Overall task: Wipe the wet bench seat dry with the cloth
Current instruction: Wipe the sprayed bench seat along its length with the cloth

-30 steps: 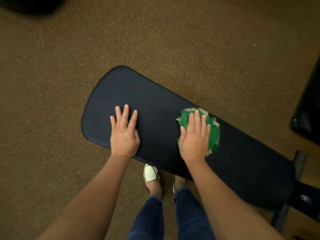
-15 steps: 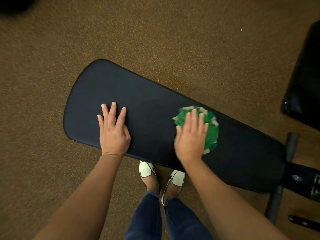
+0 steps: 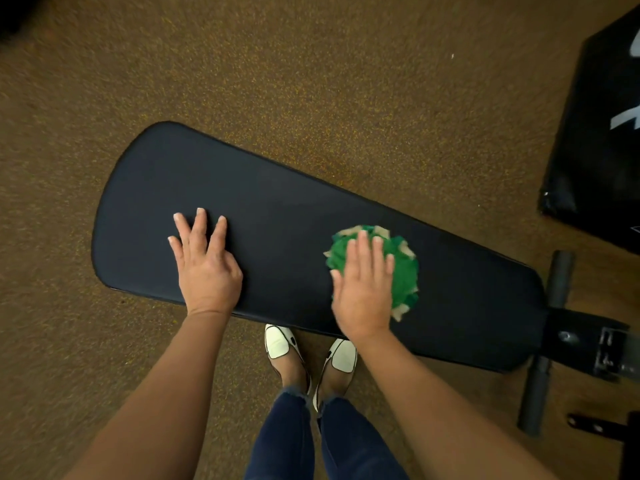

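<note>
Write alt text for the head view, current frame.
Seen from above, a person's right hand presses a green cloth flat on a dark padded bench seat, while the left hand rests flat on the seat nearer its wide end. White shoes and a speckled brown floor show around the bench.

Looks like a gym. Padded black bench seat on speckled rubber flooring; another black pad at two o'clock.
</note>
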Demonstrator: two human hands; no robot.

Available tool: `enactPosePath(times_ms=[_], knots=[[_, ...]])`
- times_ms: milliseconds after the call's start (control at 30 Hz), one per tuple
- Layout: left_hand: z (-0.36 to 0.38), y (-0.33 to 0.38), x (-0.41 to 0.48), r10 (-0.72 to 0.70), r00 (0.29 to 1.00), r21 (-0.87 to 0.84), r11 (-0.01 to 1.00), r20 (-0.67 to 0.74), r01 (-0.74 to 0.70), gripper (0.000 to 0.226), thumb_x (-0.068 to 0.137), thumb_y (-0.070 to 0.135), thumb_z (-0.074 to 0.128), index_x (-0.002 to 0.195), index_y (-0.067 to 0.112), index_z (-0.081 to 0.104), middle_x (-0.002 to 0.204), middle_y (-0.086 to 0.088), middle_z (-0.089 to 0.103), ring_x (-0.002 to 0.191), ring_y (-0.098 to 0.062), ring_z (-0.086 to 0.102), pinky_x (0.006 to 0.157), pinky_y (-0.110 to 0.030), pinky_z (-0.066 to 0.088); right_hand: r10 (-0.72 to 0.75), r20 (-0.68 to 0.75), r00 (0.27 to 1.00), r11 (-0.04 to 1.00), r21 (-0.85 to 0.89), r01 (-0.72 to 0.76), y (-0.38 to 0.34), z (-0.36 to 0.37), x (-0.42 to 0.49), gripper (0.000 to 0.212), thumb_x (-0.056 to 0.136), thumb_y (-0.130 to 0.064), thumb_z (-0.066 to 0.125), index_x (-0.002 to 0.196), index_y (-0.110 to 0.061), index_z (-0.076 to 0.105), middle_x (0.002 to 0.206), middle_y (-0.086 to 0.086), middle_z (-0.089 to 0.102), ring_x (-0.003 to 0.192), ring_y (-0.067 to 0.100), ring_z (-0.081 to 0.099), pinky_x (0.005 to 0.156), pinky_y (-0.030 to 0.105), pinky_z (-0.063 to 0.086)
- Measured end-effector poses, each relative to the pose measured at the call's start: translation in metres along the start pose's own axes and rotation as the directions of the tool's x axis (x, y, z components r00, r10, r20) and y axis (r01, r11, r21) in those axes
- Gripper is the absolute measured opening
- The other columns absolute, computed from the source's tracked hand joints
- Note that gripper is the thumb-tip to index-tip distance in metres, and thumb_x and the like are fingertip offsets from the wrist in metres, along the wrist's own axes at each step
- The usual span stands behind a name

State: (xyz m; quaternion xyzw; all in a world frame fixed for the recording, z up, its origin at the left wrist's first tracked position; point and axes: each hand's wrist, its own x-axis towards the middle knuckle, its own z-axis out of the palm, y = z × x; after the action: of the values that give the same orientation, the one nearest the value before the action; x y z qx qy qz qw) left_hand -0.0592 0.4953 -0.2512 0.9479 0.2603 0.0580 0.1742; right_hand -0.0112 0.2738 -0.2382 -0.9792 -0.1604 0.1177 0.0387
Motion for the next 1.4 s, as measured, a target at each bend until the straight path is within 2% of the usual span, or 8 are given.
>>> enactPosePath(times_ms=[133,300,533,733,967,1167,1300,1400], knots=[[0.005,0.001,-0.001,-0.027,0.999,-0.010,1.000,-0.021,0.027,0.048,0.087,0.008,0.033,0.132,0.005,0.051,0.147,-0.019,0.036,0.141,-0.045,0.013,0.114,-0.058,0.009,-0.240,0.008,0.971,0.971,0.002,0.240,0.012,-0.007,0.047,0.060,0.097,-0.040,0.025,0.145,-0.007,0.037,0.154,0.010,0.033,0.144,0.030,0.025,0.116,0.051,0.022],[0.005,0.005,-0.003,-0.033,0.999,-0.031,0.999,-0.015,0.033,0.045,0.091,0.011,0.033,0.132,0.005,0.051,0.147,-0.019,0.036,0.141,-0.046,0.014,0.113,-0.059,0.010,0.272,-0.102,0.957,0.959,0.109,-0.261,0.047,-0.002,0.013,0.058,0.099,-0.038,0.030,0.146,-0.004,0.034,0.155,0.013,0.030,0.144,0.034,0.022,0.116,0.054,0.019],[0.004,0.015,-0.009,0.009,1.000,-0.012,1.000,0.022,-0.009,0.048,0.095,0.029,0.040,0.137,0.010,0.047,0.151,-0.016,0.031,0.143,-0.041,0.010,0.114,-0.056,0.006,-0.286,0.038,0.958,0.958,-0.024,0.287,0.016,-0.004,0.036,0.058,0.098,-0.041,0.024,0.147,-0.012,0.035,0.156,0.008,0.029,0.145,0.029,0.020,0.116,0.049,0.014],[0.004,0.015,-0.010,0.034,0.999,0.002,0.999,0.039,-0.034,0.050,0.094,0.032,0.042,0.138,0.010,0.046,0.152,-0.016,0.029,0.144,-0.040,0.008,0.115,-0.056,0.006,0.288,-0.073,0.955,0.952,0.125,-0.278,0.062,-0.005,-0.001,0.058,0.099,-0.039,0.030,0.146,-0.005,0.034,0.155,0.013,0.029,0.144,0.034,0.020,0.115,0.056,0.019],[0.006,0.024,-0.015,0.066,0.997,0.017,0.998,0.046,-0.067,0.046,0.095,0.026,0.040,0.138,0.010,0.046,0.151,-0.017,0.030,0.143,-0.041,0.009,0.115,-0.055,0.006,-0.244,0.055,0.968,0.969,-0.014,0.245,0.037,-0.007,0.016,0.057,0.099,-0.037,0.028,0.149,-0.010,0.029,0.158,0.010,0.023,0.147,0.030,0.012,0.117,0.049,0.010],[0.006,0.031,-0.020,0.080,0.994,0.031,0.996,0.072,-0.082,0.047,0.095,0.026,0.038,0.138,0.010,0.046,0.152,-0.016,0.029,0.144,-0.040,0.008,0.116,-0.054,0.005,0.250,-0.061,0.966,0.965,0.099,-0.244,0.067,-0.003,-0.008,0.059,0.098,-0.038,0.027,0.148,-0.005,0.029,0.157,0.013,0.024,0.146,0.033,0.015,0.117,0.052,0.015],[0.011,0.040,-0.021,0.115,0.989,0.019,0.993,0.091,-0.117,0.048,0.095,0.027,0.035,0.138,0.009,0.046,0.151,-0.017,0.030,0.144,-0.041,0.009,0.116,-0.056,0.007,-0.092,-0.001,0.996,0.996,0.012,0.092,0.026,0.009,-0.055,0.058,0.095,-0.036,0.033,0.145,-0.007,0.033,0.156,0.013,0.027,0.145,0.035,0.018,0.115,0.055,0.016],[0.018,0.050,-0.021,0.174,0.981,0.000,0.985,0.091,-0.174,0.047,0.095,0.026,0.037,0.137,0.008,0.047,0.151,-0.018,0.031,0.143,-0.042,0.011,0.114,-0.057,0.010,-0.365,0.014,0.931,0.931,0.014,0.365,0.030,0.005,-0.021,0.056,0.093,-0.035,0.040,0.142,-0.008,0.041,0.153,0.011,0.034,0.143,0.031,0.025,0.116,0.052,0.022]])
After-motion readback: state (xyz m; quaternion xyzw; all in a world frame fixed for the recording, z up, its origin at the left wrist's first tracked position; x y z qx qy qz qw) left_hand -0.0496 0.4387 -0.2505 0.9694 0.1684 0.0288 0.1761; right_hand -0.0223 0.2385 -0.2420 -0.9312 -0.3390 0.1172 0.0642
